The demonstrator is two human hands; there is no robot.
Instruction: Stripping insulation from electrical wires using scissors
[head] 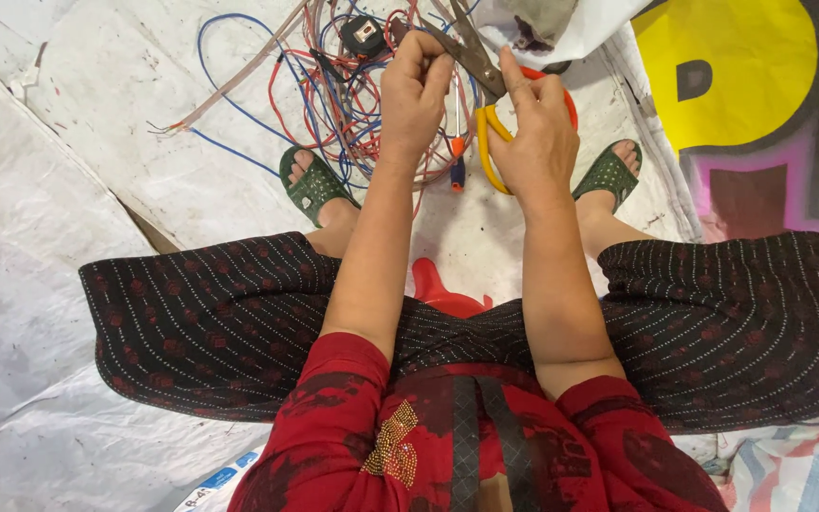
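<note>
My right hand point(535, 133) grips a pair of scissors point(485, 90) with yellow-orange handles; the metal blades point up and left. My left hand point(414, 95) is closed around a thin wire held up beside the blades. Below and behind both hands lies a tangle of red and blue wires point(334, 90) on the floor, with a small black block point(364, 34) in it. A small orange and blue tool point(457, 161) lies under the hands.
I sit on a low red stool point(443, 294), knees apart, feet in green sandals point(313, 185) on white sheeting point(68, 190). A yellow, pink and black printed banner point(760, 104) lies at the right. A crumpled white sheet point(561, 24) sits at the top.
</note>
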